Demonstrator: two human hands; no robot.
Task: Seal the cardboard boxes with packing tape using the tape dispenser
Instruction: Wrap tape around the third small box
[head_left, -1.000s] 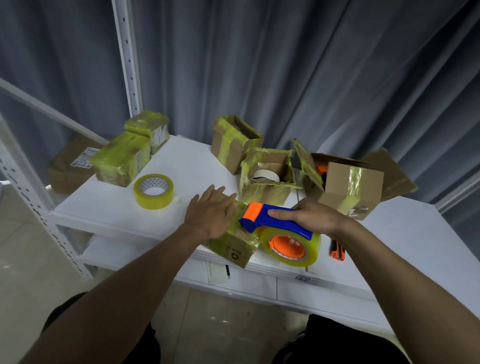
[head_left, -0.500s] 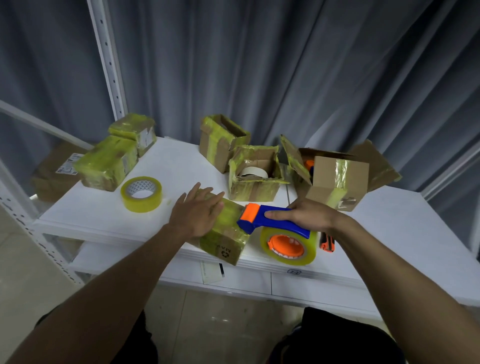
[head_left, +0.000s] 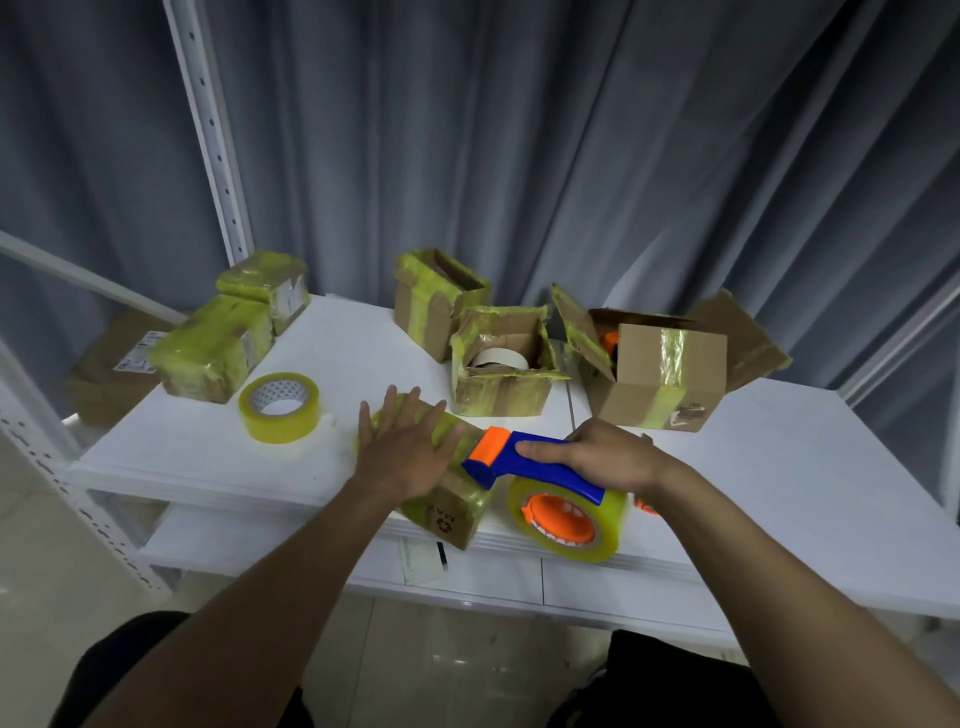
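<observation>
A small cardboard box (head_left: 451, 512), wrapped in yellowish tape, sits at the front edge of the white table (head_left: 779, 467). My left hand (head_left: 402, 449) lies flat on its top with straight fingers. My right hand (head_left: 605, 456) grips the blue handle of the tape dispenser (head_left: 545, 486), whose orange nose touches the box's right side. The dispenser's tape roll (head_left: 569, 519) with its orange hub hangs at the table edge.
A loose roll of tape (head_left: 279, 407) lies left of the box. Two taped boxes (head_left: 213, 348) stand at the back left. Three open boxes stand behind: one tilted (head_left: 436, 299), one holding a white roll (head_left: 501, 366), one large (head_left: 660, 376). An orange tool (head_left: 644, 505) peeks out under my right wrist.
The view has shifted a little. My right hand has drawn the dispenser slightly to the right along the box; my left hand stays flat on the box.
</observation>
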